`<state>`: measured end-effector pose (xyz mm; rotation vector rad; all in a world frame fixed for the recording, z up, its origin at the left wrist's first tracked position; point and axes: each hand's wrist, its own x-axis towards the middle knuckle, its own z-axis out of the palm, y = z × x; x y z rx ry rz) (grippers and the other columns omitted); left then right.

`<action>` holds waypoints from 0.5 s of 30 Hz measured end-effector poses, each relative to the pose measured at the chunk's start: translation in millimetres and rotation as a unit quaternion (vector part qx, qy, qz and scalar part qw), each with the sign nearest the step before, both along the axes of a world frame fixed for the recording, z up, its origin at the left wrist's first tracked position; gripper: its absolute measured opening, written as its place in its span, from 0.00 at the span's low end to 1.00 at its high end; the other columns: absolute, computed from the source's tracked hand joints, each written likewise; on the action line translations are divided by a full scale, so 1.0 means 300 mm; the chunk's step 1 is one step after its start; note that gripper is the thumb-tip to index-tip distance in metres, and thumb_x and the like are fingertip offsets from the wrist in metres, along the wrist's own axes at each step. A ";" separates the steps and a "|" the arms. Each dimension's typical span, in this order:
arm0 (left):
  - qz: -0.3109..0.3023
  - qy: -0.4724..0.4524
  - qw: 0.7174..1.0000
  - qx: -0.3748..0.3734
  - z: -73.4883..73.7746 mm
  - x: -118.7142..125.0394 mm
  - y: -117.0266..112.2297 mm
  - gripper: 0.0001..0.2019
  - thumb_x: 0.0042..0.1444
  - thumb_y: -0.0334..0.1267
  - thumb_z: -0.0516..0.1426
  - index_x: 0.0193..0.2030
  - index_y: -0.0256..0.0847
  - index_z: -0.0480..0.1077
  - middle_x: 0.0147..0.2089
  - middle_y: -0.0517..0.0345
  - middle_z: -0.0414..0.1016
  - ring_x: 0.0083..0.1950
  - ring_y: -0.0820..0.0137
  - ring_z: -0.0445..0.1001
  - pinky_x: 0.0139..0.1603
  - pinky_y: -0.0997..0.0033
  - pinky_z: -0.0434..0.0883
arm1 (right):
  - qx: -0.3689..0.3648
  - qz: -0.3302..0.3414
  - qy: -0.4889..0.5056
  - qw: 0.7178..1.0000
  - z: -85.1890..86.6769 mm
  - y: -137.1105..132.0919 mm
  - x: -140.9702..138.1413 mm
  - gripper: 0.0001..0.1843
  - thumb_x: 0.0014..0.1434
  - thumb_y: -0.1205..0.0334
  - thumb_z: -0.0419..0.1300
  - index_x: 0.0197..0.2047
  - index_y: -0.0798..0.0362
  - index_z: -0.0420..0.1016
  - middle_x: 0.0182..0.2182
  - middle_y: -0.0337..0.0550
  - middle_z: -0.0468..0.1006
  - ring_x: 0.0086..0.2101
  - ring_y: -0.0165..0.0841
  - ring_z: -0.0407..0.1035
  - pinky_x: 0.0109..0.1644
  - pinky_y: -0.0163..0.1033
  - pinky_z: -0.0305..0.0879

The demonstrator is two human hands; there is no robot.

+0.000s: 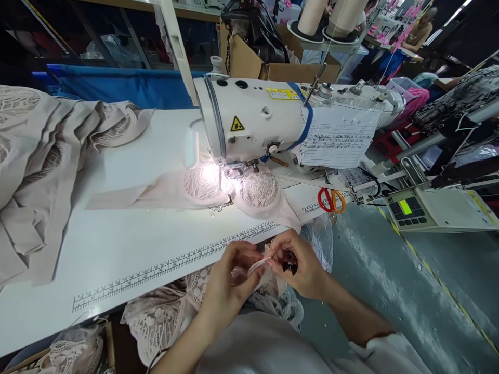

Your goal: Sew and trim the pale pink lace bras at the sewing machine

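Observation:
In front of my body, just off the table edge, my left hand (234, 278) and my right hand (302, 265) pinch a thin pale fabric strip (258, 265) between them. Dark pointed blades, apparently of thread snips (289, 267), stick out from my right palm; their handle is hidden. Beyond my hands, a beige lace bra (258, 195) lies under the lit needle area of a white sewing machine (249, 117), one cup either side of it. More lace pieces (163, 317) hang below the table edge, beside my left forearm.
Layered beige lace pieces (42, 156) cover the left of the white table (128, 249). Scissors with red and orange handles (331, 200) lie near its right end. A control box (440, 210) stands at right. Thread cones (312, 15) and a cardboard box (244, 57) are behind the machine.

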<state>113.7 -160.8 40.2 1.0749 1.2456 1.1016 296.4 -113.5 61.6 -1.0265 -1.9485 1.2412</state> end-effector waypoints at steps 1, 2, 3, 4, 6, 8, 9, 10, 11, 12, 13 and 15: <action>-0.016 0.019 1.000 -0.004 0.001 0.000 0.003 0.10 0.55 0.42 0.64 0.43 0.44 0.76 0.37 0.57 0.81 0.36 0.68 0.77 0.33 0.75 0.71 | -0.001 0.005 -0.003 1.000 0.000 -0.003 -0.002 0.10 0.62 0.67 0.60 0.43 0.48 0.62 0.26 0.31 0.64 0.25 0.26 0.59 0.28 0.30 0.57; -0.028 0.039 0.999 -0.008 0.003 -0.001 0.006 0.10 0.54 0.43 0.64 0.42 0.44 0.78 0.36 0.56 0.82 0.38 0.67 0.77 0.37 0.73 0.72 | -0.004 0.010 -0.006 1.000 0.000 -0.005 -0.004 0.10 0.62 0.66 0.61 0.42 0.48 0.62 0.26 0.30 0.62 0.24 0.25 0.58 0.27 0.30 0.57; -0.032 0.056 0.998 -0.011 0.004 -0.002 0.009 0.08 0.53 0.43 0.65 0.38 0.44 0.80 0.35 0.55 0.83 0.38 0.65 0.77 0.38 0.72 0.72 | -0.008 0.013 -0.012 1.000 0.000 -0.006 -0.004 0.10 0.62 0.66 0.61 0.42 0.48 0.63 0.25 0.29 0.61 0.23 0.25 0.57 0.27 0.30 0.56; -0.027 0.069 0.997 -0.017 0.005 -0.003 0.011 0.08 0.53 0.44 0.64 0.35 0.44 0.81 0.33 0.55 0.83 0.37 0.65 0.77 0.39 0.71 0.72 | -0.012 0.014 -0.018 1.000 0.000 -0.006 -0.004 0.09 0.62 0.65 0.62 0.42 0.49 0.64 0.24 0.28 0.60 0.22 0.25 0.56 0.26 0.30 0.55; -0.012 0.074 0.997 -0.036 0.007 -0.003 0.015 0.08 0.53 0.45 0.64 0.32 0.43 0.82 0.31 0.55 0.82 0.34 0.66 0.76 0.36 0.71 0.71 | -0.011 0.001 -0.024 1.000 0.000 0.001 0.000 0.05 0.65 0.61 0.61 0.41 0.49 0.68 0.23 0.30 0.62 0.22 0.25 0.56 0.26 0.30 0.56; -0.003 0.046 0.997 -0.063 0.009 0.000 0.020 0.10 0.53 0.46 0.65 0.29 0.41 0.80 0.28 0.56 0.80 0.29 0.68 0.73 0.30 0.73 0.69 | -0.010 -0.019 -0.003 1.000 0.000 0.013 0.007 0.10 0.69 0.55 0.57 0.39 0.51 0.72 0.25 0.35 0.69 0.23 0.26 0.61 0.28 0.32 0.60; -0.001 0.023 0.997 -0.077 0.010 0.001 0.023 0.12 0.52 0.47 0.65 0.27 0.40 0.79 0.25 0.57 0.78 0.27 0.70 0.70 0.27 0.74 0.67 | -0.019 -0.025 0.018 0.999 -0.002 0.019 0.012 0.15 0.70 0.51 0.54 0.37 0.51 0.73 0.27 0.38 0.72 0.24 0.28 0.65 0.29 0.33 0.63; 0.001 -0.005 0.996 -0.090 0.011 0.002 0.026 0.14 0.52 0.49 0.65 0.26 0.39 0.78 0.22 0.58 0.75 0.24 0.72 0.67 0.23 0.75 0.64 | -0.036 -0.026 0.040 0.998 -0.005 0.025 0.017 0.20 0.71 0.48 0.52 0.35 0.52 0.73 0.28 0.40 0.74 0.25 0.29 0.68 0.31 0.35 0.65; 0.001 -0.033 0.994 -0.102 0.012 0.002 0.030 0.16 0.51 0.51 0.65 0.26 0.39 0.77 0.20 0.60 0.72 0.21 0.74 0.64 0.20 0.76 0.60 | -0.057 -0.023 0.057 0.996 -0.010 0.028 0.022 0.23 0.71 0.45 0.50 0.33 0.52 0.72 0.27 0.41 0.75 0.25 0.30 0.69 0.31 0.36 0.67; 0.001 -0.058 0.992 -0.112 0.011 0.002 0.033 0.17 0.50 0.52 0.66 0.26 0.39 0.76 0.17 0.63 0.68 0.19 0.76 0.60 0.18 0.77 0.56 | -0.076 -0.018 0.065 0.995 -0.015 0.031 0.027 0.25 0.71 0.44 0.48 0.32 0.52 0.71 0.24 0.40 0.73 0.24 0.30 0.69 0.31 0.36 0.67; -0.003 -0.077 0.990 -0.121 0.010 0.001 0.036 0.18 0.50 0.53 0.66 0.27 0.39 0.76 0.16 0.65 0.65 0.17 0.77 0.56 0.16 0.77 0.53 | -0.088 -0.017 0.061 0.994 -0.021 0.031 0.032 0.26 0.71 0.42 0.47 0.31 0.51 0.69 0.21 0.37 0.70 0.22 0.30 0.68 0.30 0.36 0.66; -0.001 -0.101 0.987 -0.128 0.003 -0.002 0.040 0.19 0.49 0.55 0.67 0.27 0.39 0.76 0.14 0.67 0.61 0.16 0.79 0.52 0.15 0.78 0.50 | -0.083 -0.019 0.024 0.996 -0.031 0.030 0.041 0.27 0.71 0.40 0.46 0.31 0.51 0.67 0.18 0.33 0.64 0.19 0.28 0.61 0.26 0.34 0.60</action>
